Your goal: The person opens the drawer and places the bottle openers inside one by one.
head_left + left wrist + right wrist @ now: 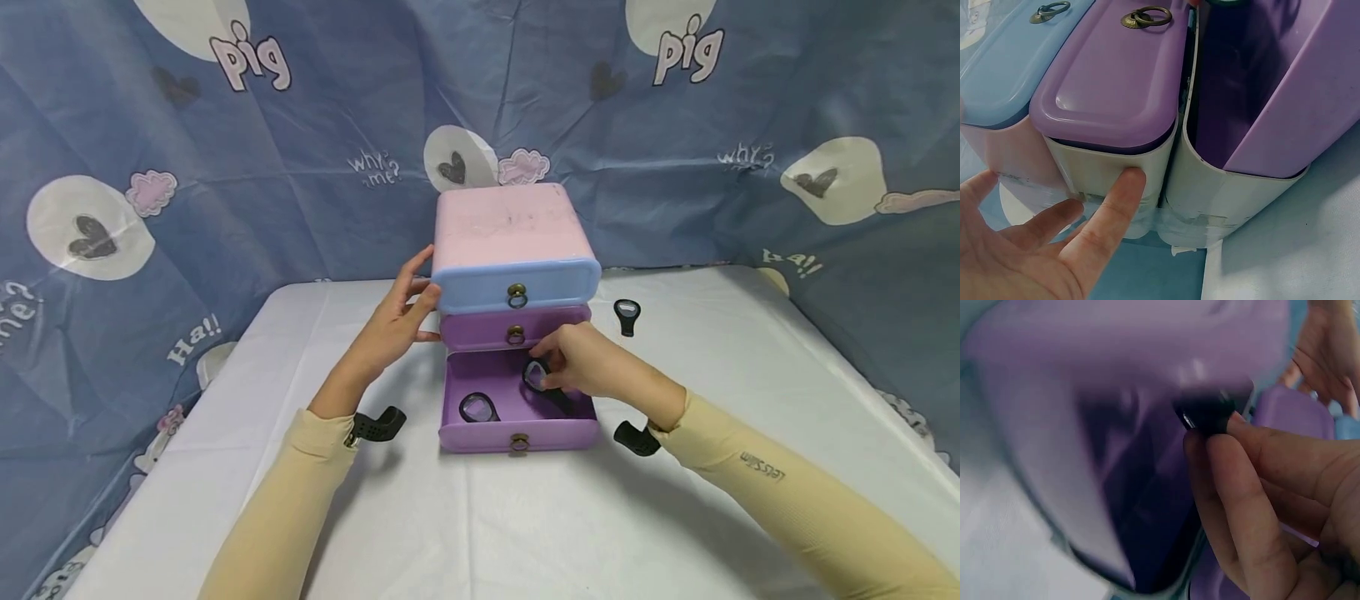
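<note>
Left grip flat, right grip pinching.

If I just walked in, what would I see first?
A little chest of drawers in the middle of the white table: pink top, blue drawer, two purple ones, the lowest drawer pulled open. The right hand holds a small black magnifier over that drawer, where another one lies. The left hand touches the chest's side.

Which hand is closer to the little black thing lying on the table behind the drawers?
Right. The right hand is just in front of the black magnifier; the left hand is across the drawer box.
</note>
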Demonstrator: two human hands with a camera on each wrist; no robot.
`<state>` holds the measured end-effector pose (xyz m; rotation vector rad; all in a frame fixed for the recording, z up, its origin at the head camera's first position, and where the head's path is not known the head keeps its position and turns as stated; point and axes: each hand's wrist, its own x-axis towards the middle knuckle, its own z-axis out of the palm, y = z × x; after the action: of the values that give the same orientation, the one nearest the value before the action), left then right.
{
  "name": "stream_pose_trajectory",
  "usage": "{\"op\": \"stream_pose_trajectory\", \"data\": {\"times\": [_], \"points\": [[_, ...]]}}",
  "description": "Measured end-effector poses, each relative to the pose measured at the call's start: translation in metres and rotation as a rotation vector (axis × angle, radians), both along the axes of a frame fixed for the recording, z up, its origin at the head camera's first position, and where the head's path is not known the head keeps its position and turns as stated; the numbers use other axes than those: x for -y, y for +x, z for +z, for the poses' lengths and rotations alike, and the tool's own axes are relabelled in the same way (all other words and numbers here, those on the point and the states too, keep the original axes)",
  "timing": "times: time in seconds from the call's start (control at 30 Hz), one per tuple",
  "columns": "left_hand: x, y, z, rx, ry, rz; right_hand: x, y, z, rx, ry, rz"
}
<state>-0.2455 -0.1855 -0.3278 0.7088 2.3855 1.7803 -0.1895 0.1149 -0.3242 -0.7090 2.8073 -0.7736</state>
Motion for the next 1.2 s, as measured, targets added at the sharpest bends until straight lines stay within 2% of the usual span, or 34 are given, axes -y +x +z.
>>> {"op": "stream_pose_trajectory", "data": {"times": [0.07, 0.3, 0.6, 0.73, 0.9, 1.1, 1.2], "points": [[0.001, -0.001, 0.000, -0.001, 0.002, -0.004, 0.009, -0.002, -0.004, -0.047, 0.029, 0.020], [0.001, 0.001, 0.002, -0.012, -0.005, 0.002, 0.027, -0.006, -0.011, 0.008, 0.053, 0.029], [0.004, 0.002, 0.000, -0.010, -0.002, 0.005, 0.039, -0.010, -0.015, -0.054, 0.157, 0.106], [0.005, 0.002, -0.001, -0.015, 0.000, 0.002, 0.041, -0.008, -0.012, -0.035, 0.160, 0.122], [0.003, 0.001, 0.000, -0.015, -0.001, -0.002, 0.035, -0.005, -0.005, 0.006, 0.115, 0.116], [0.001, 0.001, 0.002, -0.010, -0.001, -0.003, 0.021, -0.005, 0.009, -0.020, 0.079, 0.107], [0.001, 0.001, 0.001, -0.008, 0.002, -0.005, 0.013, -0.006, 0.018, 0.008, 0.052, 0.089]]}}
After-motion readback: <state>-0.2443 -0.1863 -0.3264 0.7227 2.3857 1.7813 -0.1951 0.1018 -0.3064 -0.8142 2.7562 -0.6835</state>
